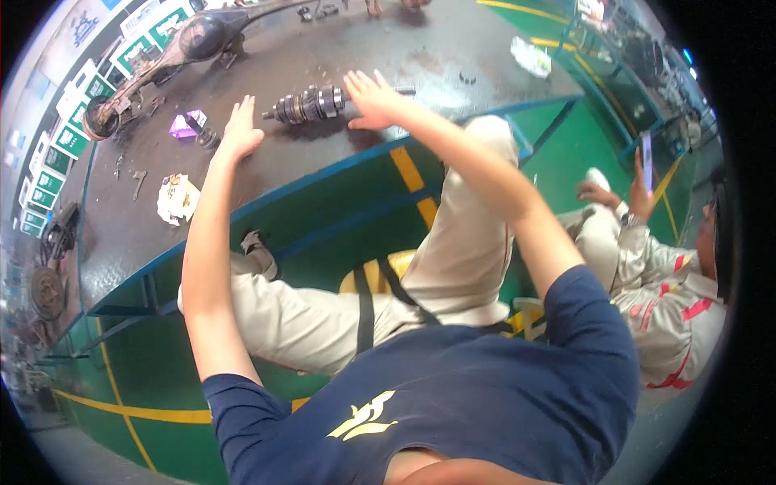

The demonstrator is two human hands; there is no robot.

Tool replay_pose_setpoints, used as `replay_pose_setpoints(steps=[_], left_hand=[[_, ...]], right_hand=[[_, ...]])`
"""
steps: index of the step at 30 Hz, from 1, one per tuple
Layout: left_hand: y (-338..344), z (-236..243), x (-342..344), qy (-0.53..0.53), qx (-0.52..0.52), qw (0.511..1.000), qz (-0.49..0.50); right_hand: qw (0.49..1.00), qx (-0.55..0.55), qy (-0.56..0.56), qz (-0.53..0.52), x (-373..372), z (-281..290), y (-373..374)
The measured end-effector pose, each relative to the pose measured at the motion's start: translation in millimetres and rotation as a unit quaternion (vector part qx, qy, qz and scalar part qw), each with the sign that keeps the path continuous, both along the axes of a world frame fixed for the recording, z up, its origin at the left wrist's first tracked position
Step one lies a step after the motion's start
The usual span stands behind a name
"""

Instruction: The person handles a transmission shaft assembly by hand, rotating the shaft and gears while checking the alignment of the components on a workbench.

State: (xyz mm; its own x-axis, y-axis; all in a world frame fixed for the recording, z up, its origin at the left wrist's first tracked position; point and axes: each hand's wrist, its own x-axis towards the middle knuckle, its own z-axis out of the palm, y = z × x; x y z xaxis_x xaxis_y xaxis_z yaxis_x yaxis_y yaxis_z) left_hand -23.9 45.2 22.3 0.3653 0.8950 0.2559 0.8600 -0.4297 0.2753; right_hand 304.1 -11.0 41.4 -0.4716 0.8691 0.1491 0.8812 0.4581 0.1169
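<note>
A gear shaft [307, 107] with several toothed gears and rings lies on its side on the dark tabletop [339, 174], near its front edge. My left hand [241, 132] is held flat just left of the shaft's thin end, fingers stretched, holding nothing. To the right, my right hand [373, 100] reaches over the far part of the shaft with its fingers spread; whether it touches the metal I cannot tell. The shaft's slim right end shows beyond that hand. Left of my left hand stand a small dark gear part [204, 136] and a purple packet [186, 124].
A rusty axle housing [202, 40] stretches across the table's back left. A crumpled wrapper [177, 199] and a wrench-like tool [139, 184] lie at left, and a white-green packet [530, 58] at the far right. A seated person [671, 283] holds a phone on my right.
</note>
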Motion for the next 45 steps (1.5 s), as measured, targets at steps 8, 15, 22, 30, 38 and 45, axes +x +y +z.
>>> replay_pose_setpoints(steps=[8,15,22,30,38,45], left_hand=[[12.3,15.6,51.5,-0.096,-0.172,0.980,-0.021],[-22.3,21.1,48.5,-0.064,-0.108,0.991,0.040],[-14.3,7.0,45.7,0.052,-0.137,0.989,0.023],[-38.9,-10.0,54.4,-0.023,-0.187,0.982,0.005],[-57.4,-10.1,54.6,0.054,-0.126,0.990,0.020],[-96.5,3.7,55.0,0.115,-0.088,0.989,0.006]], right_hand=[[0.991,0.044,0.119,0.030,15.1,-24.3,44.3],[0.980,0.010,0.196,0.024,23.6,-23.9,37.5],[0.987,0.011,0.152,0.051,7.7,-19.6,30.6],[0.991,-0.013,0.126,0.044,12.5,-24.5,9.1],[0.992,-0.029,0.118,0.025,14.0,-8.9,-24.6],[0.987,-0.071,0.133,0.052,31.5,-22.1,-56.8]])
